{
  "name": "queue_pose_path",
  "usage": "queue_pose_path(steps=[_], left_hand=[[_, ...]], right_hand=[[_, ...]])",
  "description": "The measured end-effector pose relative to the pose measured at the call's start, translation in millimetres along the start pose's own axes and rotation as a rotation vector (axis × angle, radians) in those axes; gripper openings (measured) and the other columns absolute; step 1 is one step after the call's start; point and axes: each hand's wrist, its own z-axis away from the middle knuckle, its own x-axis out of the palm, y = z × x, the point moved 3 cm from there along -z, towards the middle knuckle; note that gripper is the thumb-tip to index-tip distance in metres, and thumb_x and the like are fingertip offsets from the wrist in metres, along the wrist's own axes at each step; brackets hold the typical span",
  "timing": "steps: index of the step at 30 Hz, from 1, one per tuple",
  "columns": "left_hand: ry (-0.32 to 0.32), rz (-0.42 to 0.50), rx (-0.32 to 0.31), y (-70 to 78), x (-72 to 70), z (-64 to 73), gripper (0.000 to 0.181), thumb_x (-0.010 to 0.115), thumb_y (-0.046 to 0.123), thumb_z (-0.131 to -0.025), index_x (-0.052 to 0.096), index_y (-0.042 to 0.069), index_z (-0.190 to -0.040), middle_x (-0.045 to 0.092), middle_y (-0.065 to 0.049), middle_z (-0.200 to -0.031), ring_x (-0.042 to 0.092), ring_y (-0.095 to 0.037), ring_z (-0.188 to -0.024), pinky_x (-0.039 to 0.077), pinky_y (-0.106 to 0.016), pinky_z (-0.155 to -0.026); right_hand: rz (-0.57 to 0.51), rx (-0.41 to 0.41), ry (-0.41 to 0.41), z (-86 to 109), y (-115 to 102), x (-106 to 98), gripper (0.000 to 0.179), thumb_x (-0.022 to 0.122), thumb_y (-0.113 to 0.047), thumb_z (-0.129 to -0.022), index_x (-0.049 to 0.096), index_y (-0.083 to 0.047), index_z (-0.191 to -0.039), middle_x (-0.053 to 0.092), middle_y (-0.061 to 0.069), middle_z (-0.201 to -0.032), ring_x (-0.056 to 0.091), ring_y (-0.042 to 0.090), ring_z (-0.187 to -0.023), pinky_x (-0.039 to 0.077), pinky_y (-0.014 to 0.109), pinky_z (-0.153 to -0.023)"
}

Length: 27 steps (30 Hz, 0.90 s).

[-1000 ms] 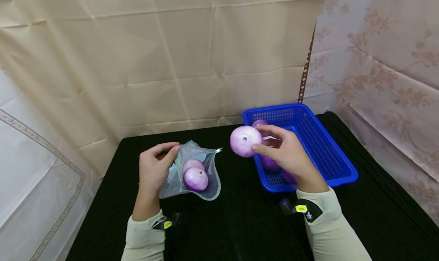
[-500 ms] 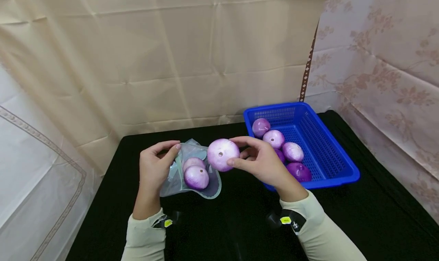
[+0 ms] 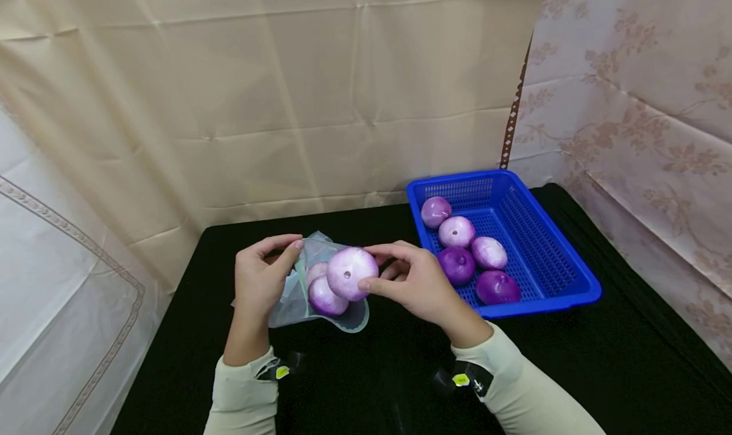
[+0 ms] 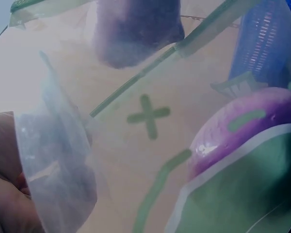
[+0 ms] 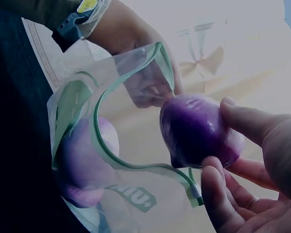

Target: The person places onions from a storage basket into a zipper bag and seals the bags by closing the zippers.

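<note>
My left hand [image 3: 260,279] pinches the upper edge of a clear zip bag [image 3: 286,309] with a green seal strip and green print. Two purple onions [image 3: 327,296] lie inside the bag, seen through its wall in the right wrist view. My right hand [image 3: 414,282] grips another onion [image 3: 351,274] between thumb and fingers. That onion is at the bag's mouth, overlapping the onions inside in the head view. In the right wrist view the held onion [image 5: 199,130] is right by the green seal strip [image 5: 101,141] and slider [image 5: 196,194].
A blue perforated basket [image 3: 537,244] stands to the right with several purple onions [image 3: 457,232] in its left half. Black cloth [image 3: 366,384] covers the table. A beige curtain [image 3: 274,105] hangs behind, with a floral cloth [image 3: 640,105] on the right.
My right hand has carried the onion left from over the basket to the bag's mouth, uncovering the basket's onions. My left hand has stayed almost still, gripping the bag.
</note>
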Motion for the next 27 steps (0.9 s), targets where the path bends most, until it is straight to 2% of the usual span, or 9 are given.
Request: queue_pose_path(steps=[5, 11, 18, 22, 27], left_hand=[[0.000, -0.007, 0.006, 0.8, 0.2, 0.4, 0.018, 0.079, 0.028, -0.094, 0.081, 0.012, -0.103, 0.076, -0.002, -0.093, 0.067, -0.012, -0.066, 0.056, -0.023, -0.058], [0.002, -0.008, 0.010, 1.3, 0.0, 0.4, 0.019, 0.079, 0.029, -0.094, 0.081, 0.012, -0.103, 0.075, -0.003, -0.091, 0.067, -0.013, -0.065, 0.056, -0.023, -0.058], [0.002, -0.004, 0.012, 1.0, -0.6, -0.1, 0.021, 0.078, 0.027, -0.095, 0.080, 0.008, -0.104, 0.074, -0.003, -0.086, 0.067, -0.013, -0.063, 0.055, -0.023, -0.055], [0.010, -0.004, 0.026, 1.8, -1.3, -0.3, 0.020, 0.078, 0.027, -0.095, 0.081, 0.009, -0.102, 0.074, -0.002, -0.084, 0.067, -0.021, -0.062, 0.054, -0.023, -0.054], [0.017, 0.000, 0.027, 2.9, -2.4, 0.3, 0.018, 0.079, 0.027, -0.094, 0.081, 0.010, -0.102, 0.073, 0.000, -0.083, 0.066, -0.022, -0.061, 0.052, -0.023, -0.052]], right_hand=[[-0.021, 0.002, -0.011, 1.1, -2.4, 3.1, 0.049, 0.090, -0.017, -0.081, 0.072, -0.015, -0.127, 0.070, 0.006, -0.113, 0.073, 0.021, -0.083, 0.061, 0.031, -0.069], [-0.011, 0.020, -0.015, 2.1, -1.8, 6.1, 0.049, 0.090, -0.020, -0.081, 0.072, -0.015, -0.126, 0.069, 0.009, -0.108, 0.073, 0.019, -0.083, 0.059, 0.028, -0.064], [-0.081, 0.023, -0.029, 1.4, -1.9, 4.5, 0.052, 0.087, -0.014, -0.085, 0.068, -0.005, -0.132, 0.070, 0.017, -0.117, 0.078, 0.020, -0.092, 0.063, 0.031, -0.078], [-0.082, 0.026, -0.028, 0.7, -2.5, 1.8, 0.047, 0.085, -0.013, -0.086, 0.069, -0.004, -0.129, 0.071, 0.014, -0.116, 0.078, 0.020, -0.094, 0.063, 0.031, -0.079], [-0.081, 0.022, -0.030, 0.7, -3.2, 0.6, 0.040, 0.085, -0.012, -0.086, 0.072, -0.008, -0.123, 0.072, 0.011, -0.114, 0.077, 0.020, -0.093, 0.063, 0.032, -0.079]])
